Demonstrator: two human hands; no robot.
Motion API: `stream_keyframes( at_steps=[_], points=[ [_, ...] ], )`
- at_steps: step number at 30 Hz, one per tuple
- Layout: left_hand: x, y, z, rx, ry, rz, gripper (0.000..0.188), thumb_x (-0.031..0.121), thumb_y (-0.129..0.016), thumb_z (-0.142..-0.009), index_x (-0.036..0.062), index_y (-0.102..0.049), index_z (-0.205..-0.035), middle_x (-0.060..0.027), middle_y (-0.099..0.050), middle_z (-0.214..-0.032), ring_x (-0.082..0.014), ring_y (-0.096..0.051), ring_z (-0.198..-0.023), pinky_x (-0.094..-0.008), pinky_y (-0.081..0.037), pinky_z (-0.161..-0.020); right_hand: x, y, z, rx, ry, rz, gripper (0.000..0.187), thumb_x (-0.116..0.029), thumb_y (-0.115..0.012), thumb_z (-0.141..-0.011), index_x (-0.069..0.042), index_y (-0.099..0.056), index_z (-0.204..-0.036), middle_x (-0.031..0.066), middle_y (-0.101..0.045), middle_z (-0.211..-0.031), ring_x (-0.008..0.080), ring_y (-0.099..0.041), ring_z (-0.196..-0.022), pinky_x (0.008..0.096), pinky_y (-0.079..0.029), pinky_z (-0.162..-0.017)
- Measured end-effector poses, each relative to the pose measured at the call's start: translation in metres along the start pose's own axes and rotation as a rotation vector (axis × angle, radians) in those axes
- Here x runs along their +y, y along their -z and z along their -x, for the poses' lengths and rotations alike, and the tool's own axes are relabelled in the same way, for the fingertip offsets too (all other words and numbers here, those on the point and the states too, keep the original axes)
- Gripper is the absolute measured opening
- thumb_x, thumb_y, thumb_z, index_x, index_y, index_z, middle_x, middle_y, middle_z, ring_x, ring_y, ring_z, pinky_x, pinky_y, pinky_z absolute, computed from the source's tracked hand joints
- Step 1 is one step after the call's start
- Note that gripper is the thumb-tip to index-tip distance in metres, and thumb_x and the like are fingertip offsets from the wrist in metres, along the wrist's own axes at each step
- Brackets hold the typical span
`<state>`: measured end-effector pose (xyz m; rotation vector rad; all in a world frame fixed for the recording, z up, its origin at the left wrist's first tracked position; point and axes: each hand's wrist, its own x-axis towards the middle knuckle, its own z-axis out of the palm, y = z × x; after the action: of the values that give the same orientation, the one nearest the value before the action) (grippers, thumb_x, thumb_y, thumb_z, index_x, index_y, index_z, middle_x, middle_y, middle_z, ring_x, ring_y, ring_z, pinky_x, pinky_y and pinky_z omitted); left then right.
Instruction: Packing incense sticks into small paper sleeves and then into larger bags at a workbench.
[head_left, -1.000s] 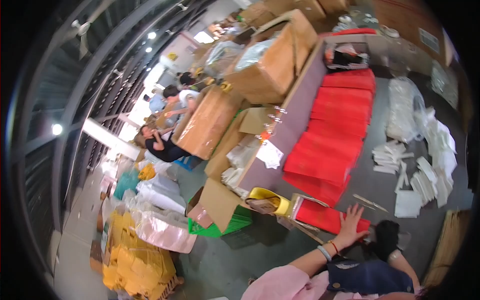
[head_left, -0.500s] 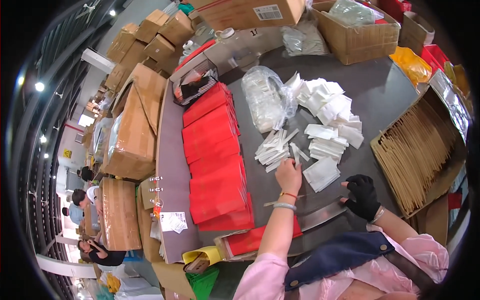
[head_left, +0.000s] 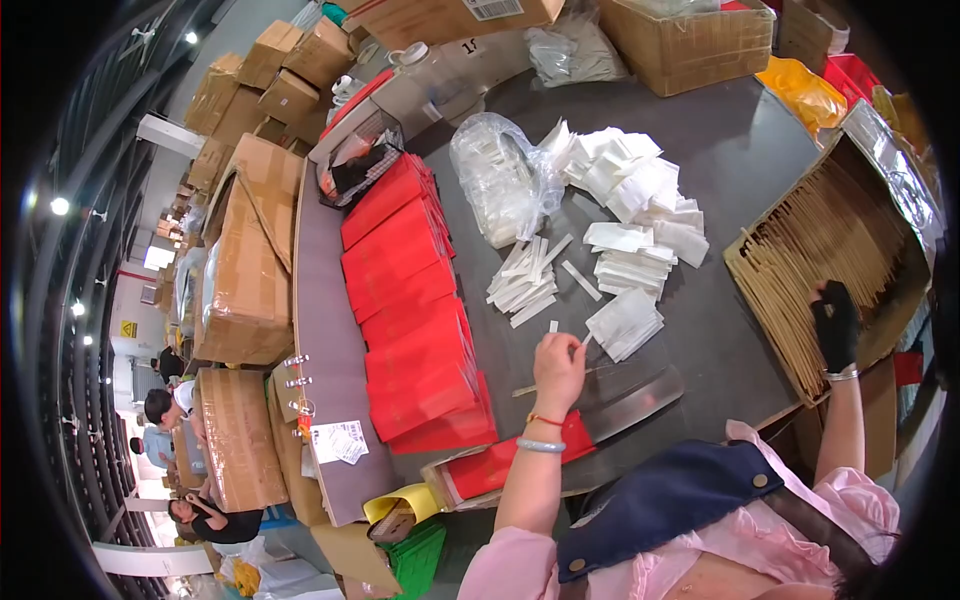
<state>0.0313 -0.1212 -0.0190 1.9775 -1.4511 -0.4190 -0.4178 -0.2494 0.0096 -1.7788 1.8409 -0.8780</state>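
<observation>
My left hand (head_left: 560,370) has its fingers pinched together over the grey table, with the end of a small white strip (head_left: 553,326) sticking up from them. Just beyond it are a loose pile of white strips (head_left: 523,280) and one separate strip (head_left: 581,281). Beside the fingers lies a stack of flat white packets (head_left: 625,325). My right hand (head_left: 835,325), in a black fingerless glove, is at the near right end of a carton (head_left: 745,262) packed with thin brown sheets (head_left: 815,270) standing on edge. Its fingers bend toward the sheets; their grip is hidden.
Overlapping red envelopes (head_left: 405,290) line the table's left side. A clear plastic bag (head_left: 500,180) and more white packets (head_left: 630,170) lie farther back. Near me, a tray holds a red piece (head_left: 500,468) beside a metal plate (head_left: 640,402). Cartons (head_left: 240,430) and other people are at left.
My right hand has gone right, from above the table to the carton of brown sheets. The left hand has drawn back from the strip pile with a strip. The whole view has shifted slightly.
</observation>
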Motion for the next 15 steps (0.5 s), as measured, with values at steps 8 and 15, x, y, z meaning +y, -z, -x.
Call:
stream_keyframes(
  at_steps=[8,15],
  points=[
    [0.015,-0.033,-0.014,-0.089,-0.064,-0.089,0.037,0.020,-0.076,-0.072,0.0065,-0.062,-0.104,-0.0125,-0.057,-0.104,-0.0318,-0.054,-0.096,-0.0406,-0.045,-0.084,0.111,0.032,-0.025,-0.138,0.105,0.707,0.022,-0.013,-0.059,-0.080,0.000,-0.057,-0.098,0.0199,-0.061,-0.098,0.0372,-0.058,-0.098,0.0440,-0.047,-0.084],
    [0.023,-0.026,-0.009,-0.080,0.020,-0.009,0.027,0.013,-0.078,-0.070,0.0059,-0.059,-0.088,-0.0095,-0.062,-0.081,-0.0290,-0.060,-0.078,-0.0399,-0.049,-0.071,0.088,0.016,-0.014,0.013,0.240,0.594,0.013,-0.007,-0.052,-0.079,-0.002,-0.053,-0.091,0.0218,-0.058,-0.095,0.0392,-0.056,-0.094,0.0438,-0.046,-0.083]
  ],
)
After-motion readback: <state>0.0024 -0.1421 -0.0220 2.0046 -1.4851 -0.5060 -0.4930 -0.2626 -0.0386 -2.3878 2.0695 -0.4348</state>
